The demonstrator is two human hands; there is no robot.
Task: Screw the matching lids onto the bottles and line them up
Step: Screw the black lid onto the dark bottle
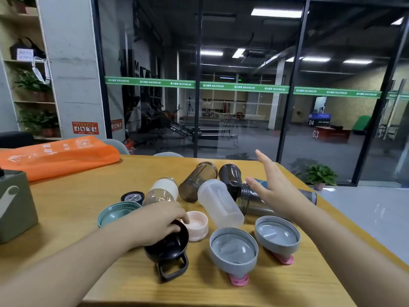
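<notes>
Several bottles lie on their sides on the wooden table [73, 204]: a clear frosted one [219, 203], a smoky brown one [197, 181], a dark one [230, 176], a white-banded one [164, 189] and a steel one [254, 201]. Loose lids sit in front: a black lid with a loop handle [170, 249], a pink cap [197, 226], two grey lids with pink tabs [233, 247] [277, 232], a teal lid [117, 212] and a small black cap [132, 197]. My left hand [159, 220] grips the black lid's rim. My right hand [274, 187] hovers spread above the steel bottle.
An orange bag [57, 156] lies at the table's back left. A green box [15, 207] stands at the left edge. The table's right edge runs diagonally past the steel bottle, with a potted plant [321, 175] on the floor beyond. A glass wall is behind.
</notes>
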